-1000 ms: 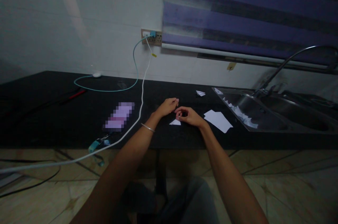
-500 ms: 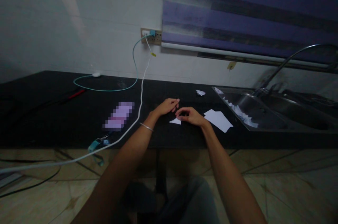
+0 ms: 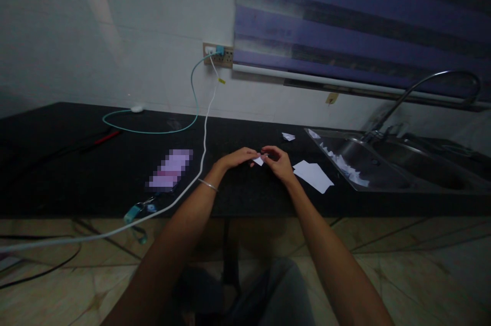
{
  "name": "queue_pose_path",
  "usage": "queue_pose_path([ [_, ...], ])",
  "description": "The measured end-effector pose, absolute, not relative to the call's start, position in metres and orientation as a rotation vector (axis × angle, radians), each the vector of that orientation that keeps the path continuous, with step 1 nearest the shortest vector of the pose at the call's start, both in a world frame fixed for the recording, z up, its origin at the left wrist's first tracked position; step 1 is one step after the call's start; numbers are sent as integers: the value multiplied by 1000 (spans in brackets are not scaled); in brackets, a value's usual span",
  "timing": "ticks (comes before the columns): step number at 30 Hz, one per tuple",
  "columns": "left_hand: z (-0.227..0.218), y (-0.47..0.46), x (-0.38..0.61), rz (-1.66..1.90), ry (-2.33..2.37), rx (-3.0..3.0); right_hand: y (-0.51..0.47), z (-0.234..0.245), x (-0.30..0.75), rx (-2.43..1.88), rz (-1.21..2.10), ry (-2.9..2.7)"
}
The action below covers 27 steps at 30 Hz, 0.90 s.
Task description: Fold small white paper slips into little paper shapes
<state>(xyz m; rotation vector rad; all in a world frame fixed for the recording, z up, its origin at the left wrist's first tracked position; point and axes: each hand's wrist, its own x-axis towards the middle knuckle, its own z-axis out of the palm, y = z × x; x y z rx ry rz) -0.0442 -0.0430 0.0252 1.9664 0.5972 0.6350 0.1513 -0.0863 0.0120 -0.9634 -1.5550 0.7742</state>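
Observation:
Between my hands, just above the dark countertop, is a small folded piece of white paper (image 3: 259, 160). My left hand (image 3: 240, 157) pinches its left side with the fingertips, and a bracelet circles that wrist. From the right, my right hand (image 3: 280, 164) grips the paper between thumb and fingers. Beside my right wrist lie flat white paper sheets (image 3: 313, 176) in an overlapping stack. Farther back sits a small group of folded paper pieces (image 3: 288, 136).
Many folded paper pieces (image 3: 345, 166) line the left rim of the steel sink (image 3: 383, 182), under a curved faucet (image 3: 406, 91). At left lie a phone with a blurred screen (image 3: 171, 170) and a teal strap (image 3: 133, 212). A white cable (image 3: 205, 136) crosses the countertop (image 3: 76, 162).
My right hand has lifted the paper slightly and brought it to my left hand. My left fingers have come down from apart onto the paper, and both hands now hold it.

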Motion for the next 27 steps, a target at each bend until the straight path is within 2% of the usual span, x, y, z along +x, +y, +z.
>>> queue_pose_path([
  [9, 23, -41, -48, 721, 592, 1718, -84, 15, 154, -993, 1148, -1148],
  [17, 14, -34, -47, 706, 568, 1745, -87, 15, 152, -980, 1208, -1234],
  [27, 24, -46, -42, 644, 582, 1898, -83, 11, 153, -1023, 1168, -1282],
])
